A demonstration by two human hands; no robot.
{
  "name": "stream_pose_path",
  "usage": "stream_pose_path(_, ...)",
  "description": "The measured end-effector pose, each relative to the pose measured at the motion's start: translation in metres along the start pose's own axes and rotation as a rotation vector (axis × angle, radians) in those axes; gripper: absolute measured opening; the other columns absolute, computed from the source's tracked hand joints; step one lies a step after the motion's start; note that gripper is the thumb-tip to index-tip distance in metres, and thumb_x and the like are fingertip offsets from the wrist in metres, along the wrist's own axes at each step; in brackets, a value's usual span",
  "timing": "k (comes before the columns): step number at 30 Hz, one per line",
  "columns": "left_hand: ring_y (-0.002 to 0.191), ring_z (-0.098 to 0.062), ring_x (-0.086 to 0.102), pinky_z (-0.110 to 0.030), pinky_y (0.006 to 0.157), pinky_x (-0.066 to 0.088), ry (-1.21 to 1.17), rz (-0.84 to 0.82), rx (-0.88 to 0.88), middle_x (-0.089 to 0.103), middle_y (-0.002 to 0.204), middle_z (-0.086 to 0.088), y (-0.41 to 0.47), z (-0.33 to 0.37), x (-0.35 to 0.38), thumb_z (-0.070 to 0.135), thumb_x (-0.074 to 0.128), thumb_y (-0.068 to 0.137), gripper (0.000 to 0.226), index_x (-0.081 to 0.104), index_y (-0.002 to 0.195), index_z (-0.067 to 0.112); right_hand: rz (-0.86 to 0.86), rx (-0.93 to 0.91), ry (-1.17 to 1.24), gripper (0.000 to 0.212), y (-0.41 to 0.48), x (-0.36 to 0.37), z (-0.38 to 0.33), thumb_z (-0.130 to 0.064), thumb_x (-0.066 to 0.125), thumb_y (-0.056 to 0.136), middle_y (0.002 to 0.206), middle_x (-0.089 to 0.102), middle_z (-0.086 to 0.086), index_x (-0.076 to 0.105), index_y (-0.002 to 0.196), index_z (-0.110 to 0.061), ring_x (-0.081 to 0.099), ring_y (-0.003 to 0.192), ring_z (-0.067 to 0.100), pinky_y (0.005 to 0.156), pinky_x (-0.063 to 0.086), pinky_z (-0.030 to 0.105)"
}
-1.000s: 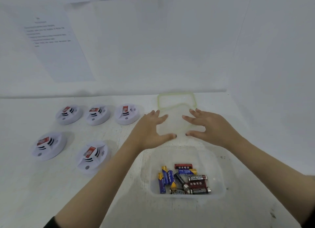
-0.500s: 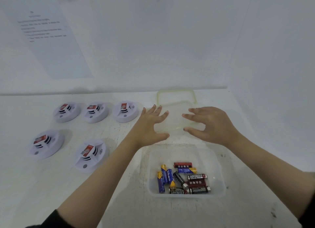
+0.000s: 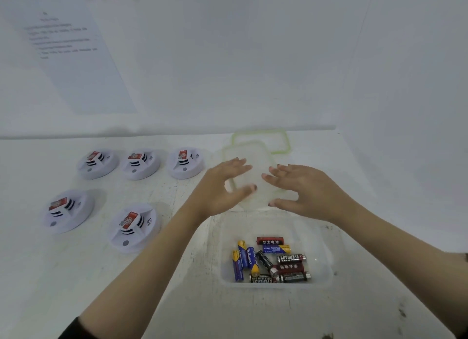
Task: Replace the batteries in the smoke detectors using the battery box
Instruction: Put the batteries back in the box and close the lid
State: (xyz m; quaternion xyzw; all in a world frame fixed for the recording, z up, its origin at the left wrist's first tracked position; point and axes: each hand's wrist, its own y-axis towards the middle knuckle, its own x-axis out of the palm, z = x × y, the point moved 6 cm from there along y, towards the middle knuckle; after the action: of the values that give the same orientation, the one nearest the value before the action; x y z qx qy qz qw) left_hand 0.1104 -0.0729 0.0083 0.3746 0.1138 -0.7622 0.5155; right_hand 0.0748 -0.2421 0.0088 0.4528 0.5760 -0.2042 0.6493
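An open clear battery box [image 3: 325,250] sits near me on the white table, with several mixed batteries [image 3: 271,261] loose inside. Just behind it a clear lid with a greenish rim [image 3: 260,138] lies flat, and a fainter clear outline [image 3: 249,166] overlaps it on my side. My left hand [image 3: 222,186] and my right hand [image 3: 306,189] hover over that lid with fingers spread, gripping nothing. Several white round smoke detectors lie to the left, each showing a red battery: a back row [image 3: 97,162] [image 3: 140,164] [image 3: 186,162] and a front pair [image 3: 67,210] [image 3: 134,227].
White walls close the table at the back and on the right. A printed paper sheet [image 3: 73,60] hangs on the back wall at the left. The tabletop [image 3: 63,288] is scuffed white.
Both hands stay spread over the lid with only small shifts. The lid's near outline now sits slightly further left. The box and detectors have not moved.
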Motion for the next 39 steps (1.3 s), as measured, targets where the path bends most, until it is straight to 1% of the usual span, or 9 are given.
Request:
stream_pose_path(3, 0.143, 0.003, 0.009, -0.028, 0.119, 0.01, 0.085, -0.186, -0.021, 0.022, 0.156, 0.012, -0.005, -0.003, 0.012, 0.043, 0.081, 0.069, 0.088, 0.039, 0.145, 0.026, 0.079, -0.036, -0.082, 0.056, 0.002, -0.002, -0.005, -0.057, 0.047, 0.08, 0.111, 0.069, 0.006, 0.068, 0.114, -0.018, 0.067, 0.102, 0.023, 0.086, 0.052, 0.037)
stream_pose_path(10, 0.137, 0.005, 0.014, -0.024, 0.116, 0.013, 0.138, -0.069, 0.052, 0.029, 0.155, 0.003, 0.0, -0.008, 0.01, 0.025, 0.081, 0.074, 0.077, 0.044, 0.141, 0.023, 0.213, -0.177, -0.191, 0.045, 0.007, 0.0, -0.015, -0.048, 0.054, 0.082, 0.092, 0.074, 0.01, 0.075, 0.095, -0.01, 0.072, 0.08, 0.025, 0.066, 0.058, 0.033)
stream_pose_path(15, 0.141, -0.003, 0.025, -0.028, 0.117, 0.018, 0.113, -0.102, 0.031, 0.035, 0.152, 0.009, 0.001, -0.009, 0.006, 0.043, 0.079, 0.073, 0.073, 0.049, 0.137, 0.029, 0.137, -0.159, -0.102, 0.046, 0.004, 0.003, -0.008, -0.045, 0.052, 0.084, 0.105, 0.071, 0.012, 0.072, 0.105, -0.009, 0.069, 0.096, 0.028, 0.079, 0.057, 0.039)
stream_pose_path(18, 0.138, -0.01, 0.034, -0.038, 0.116, 0.025, -0.026, 0.078, -0.035, 0.044, 0.147, 0.007, 0.004, -0.009, -0.008, 0.041, 0.068, 0.085, 0.045, 0.059, 0.128, 0.028, 0.062, 0.003, 0.133, 0.04, -0.004, 0.002, 0.015, -0.032, 0.061, 0.087, 0.134, 0.053, 0.012, 0.061, 0.123, -0.015, 0.053, 0.121, 0.025, 0.1, 0.044, 0.043)
stream_pose_path(21, 0.142, -0.013, 0.027, -0.037, 0.115, 0.02, -0.073, 0.154, -0.246, 0.034, 0.153, 0.004, 0.008, -0.024, -0.017, 0.033, 0.056, 0.095, 0.043, 0.049, 0.137, 0.03, 0.039, 0.24, 0.309, 0.052, -0.016, -0.006, 0.043, 0.003, 0.055, 0.087, 0.143, 0.04, 0.006, 0.058, 0.122, -0.035, 0.05, 0.117, 0.009, 0.094, 0.041, 0.021)
stream_pose_path(24, 0.126, -0.012, 0.047, -0.034, 0.105, 0.039, -0.328, 0.103, -0.392, 0.048, 0.145, 0.002, 0.012, -0.036, -0.014, 0.024, 0.052, 0.098, 0.044, 0.045, 0.141, 0.027, -0.006, 0.538, 0.711, 0.049, -0.019, -0.006, 0.057, -0.004, 0.047, 0.092, 0.127, 0.06, -0.006, 0.061, 0.106, -0.049, 0.063, 0.099, 0.001, 0.086, 0.047, 0.015)
stream_pose_path(28, 0.09, -0.007, 0.062, -0.019, 0.064, 0.056, -0.539, 0.151, -0.451, 0.066, 0.108, -0.001, 0.01, -0.039, -0.01, 0.012, 0.056, 0.095, 0.042, 0.05, 0.136, 0.017, 0.025, 0.652, 0.805, 0.028, -0.014, -0.002, 0.06, -0.024, 0.061, 0.09, 0.078, 0.067, -0.027, 0.065, 0.116, -0.033, 0.06, 0.06, 0.0, 0.076, 0.054, 0.025)
stream_pose_path(32, 0.088, -0.014, 0.066, -0.02, 0.056, 0.057, -0.574, 0.21, -0.47, 0.068, 0.103, -0.006, 0.007, -0.042, -0.008, 0.008, 0.063, 0.089, 0.043, 0.054, 0.131, 0.014, 0.063, 0.687, 0.805, 0.029, -0.009, 0.0, 0.068, -0.02, 0.059, 0.09, 0.122, 0.059, -0.017, 0.065, 0.115, -0.035, 0.057, 0.099, 0.0, 0.09, 0.047, 0.027)
stream_pose_path(39, 0.101, -0.015, 0.061, -0.036, 0.088, 0.054, -0.413, 0.242, -0.484, 0.064, 0.111, 0.001, 0.015, -0.046, -0.013, 0.024, 0.065, 0.088, 0.04, 0.055, 0.127, 0.025, 0.172, 0.713, 0.866, 0.023, -0.002, -0.007, 0.083, -0.019, 0.057, 0.091, 0.11, 0.064, -0.015, 0.069, 0.1, -0.037, 0.056, 0.107, 0.007, 0.093, 0.039, 0.021)
